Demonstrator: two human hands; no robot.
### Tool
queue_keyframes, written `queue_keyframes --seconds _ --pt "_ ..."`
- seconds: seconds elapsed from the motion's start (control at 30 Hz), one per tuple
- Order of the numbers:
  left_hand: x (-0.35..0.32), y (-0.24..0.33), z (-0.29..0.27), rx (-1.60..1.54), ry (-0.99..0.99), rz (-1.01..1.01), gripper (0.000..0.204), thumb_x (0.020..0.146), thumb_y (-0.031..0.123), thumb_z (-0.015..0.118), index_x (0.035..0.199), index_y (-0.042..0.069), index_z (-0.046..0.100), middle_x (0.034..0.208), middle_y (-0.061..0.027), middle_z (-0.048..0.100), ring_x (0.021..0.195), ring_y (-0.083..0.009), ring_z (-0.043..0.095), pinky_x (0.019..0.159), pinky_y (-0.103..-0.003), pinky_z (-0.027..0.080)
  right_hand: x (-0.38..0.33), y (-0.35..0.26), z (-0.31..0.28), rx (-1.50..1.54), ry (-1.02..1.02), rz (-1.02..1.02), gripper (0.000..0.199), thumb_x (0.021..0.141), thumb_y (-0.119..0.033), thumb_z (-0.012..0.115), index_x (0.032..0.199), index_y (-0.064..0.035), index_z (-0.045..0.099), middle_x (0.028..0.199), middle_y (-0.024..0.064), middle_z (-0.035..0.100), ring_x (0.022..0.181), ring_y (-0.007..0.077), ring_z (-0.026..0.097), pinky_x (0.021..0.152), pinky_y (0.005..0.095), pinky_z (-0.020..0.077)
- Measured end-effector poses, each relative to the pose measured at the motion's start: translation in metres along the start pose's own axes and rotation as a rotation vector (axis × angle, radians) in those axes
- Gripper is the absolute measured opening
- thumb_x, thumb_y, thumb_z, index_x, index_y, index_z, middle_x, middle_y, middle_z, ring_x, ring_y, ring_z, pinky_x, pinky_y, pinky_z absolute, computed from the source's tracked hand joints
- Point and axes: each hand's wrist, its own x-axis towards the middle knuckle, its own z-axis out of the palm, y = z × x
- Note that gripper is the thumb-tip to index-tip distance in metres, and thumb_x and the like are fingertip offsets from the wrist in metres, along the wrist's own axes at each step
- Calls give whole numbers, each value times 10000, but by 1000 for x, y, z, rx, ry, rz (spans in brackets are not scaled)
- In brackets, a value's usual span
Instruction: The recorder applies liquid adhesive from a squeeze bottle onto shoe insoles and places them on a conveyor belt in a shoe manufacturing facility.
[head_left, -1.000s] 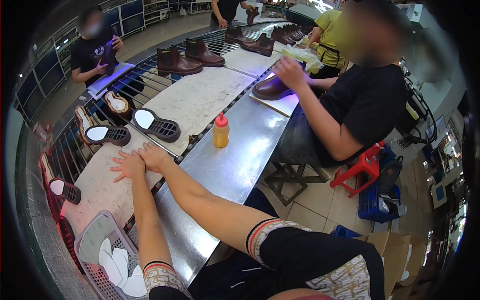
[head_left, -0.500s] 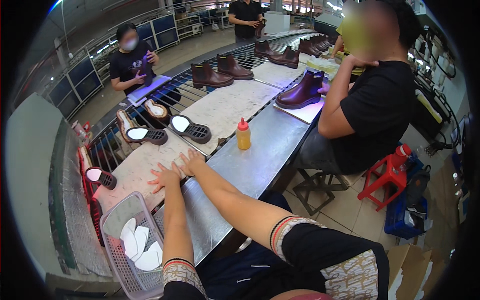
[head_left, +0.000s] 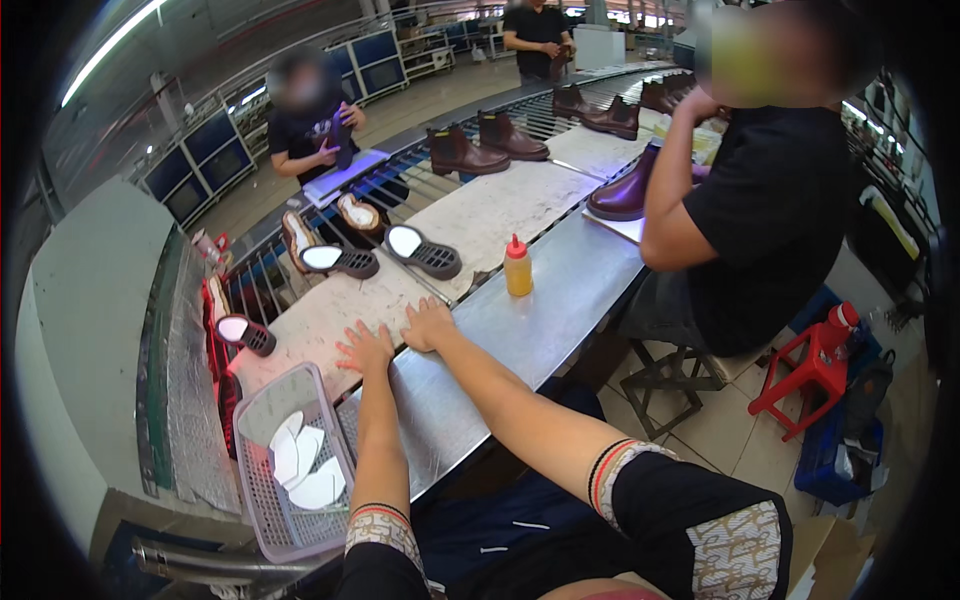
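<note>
Both hands were laid flat, palms down and grasping nothing, side by side where the worn pale belt surface met the steel counter (head_left: 560,300). The left hand (head_left: 365,348) was spread with its grip released; the right hand (head_left: 430,324), just beside it, was likewise open. Nearest ahead, two upturned shoe soles (head_left: 425,250) were seen on the belt, well apart from the fingers, and a third sole (head_left: 245,332) lay to the left by the rail. One yellow squeeze bottle (head_left: 518,268) with a red cap stood upright on the counter, near the right hand. A mesh basket (head_left: 258,480) beside the left forearm held white insoles, perhaps four; the stack could not be counted surely.
</note>
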Motion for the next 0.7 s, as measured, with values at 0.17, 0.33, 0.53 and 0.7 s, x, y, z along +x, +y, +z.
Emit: queue_keyframes --seconds 0.17,0.33,0.53,0.7 --pt "7 -4 -8 -11 156 364 385 918 374 536 1196 142 666 1137 -158 672 1079 -368 623 940 -516 454 -10 5 6 154 317 -181 408 903 -311 496 1061 34 643 1106 258 634 1094 392 583 972 467 458" --pt "-26 -3 -22 -728 488 510 195 839 239 694 890 59 750 841 -153 721 786 -322 704 737 -403 537 -10 4 10 264 576 -261 197 839 -135 576 888 52 614 947 256 640 948 416 611 849 504 488" --pt "-59 -9 -33 -965 363 301 237 811 254 676 884 44 757 831 -156 727 787 -303 710 755 -382 540 -12 13 13 414 651 -372 152 850 -112 586 889 27 632 859 239 654 836 410 636 779 478 497" --pt "-54 -6 -34 -814 299 193 318 841 299 607 907 18 740 876 -192 716 854 -356 692 791 -416 533 -13 15 7 562 758 -296 131 893 -98 572 923 5 648 822 225 668 798 404 653 722 457 503"
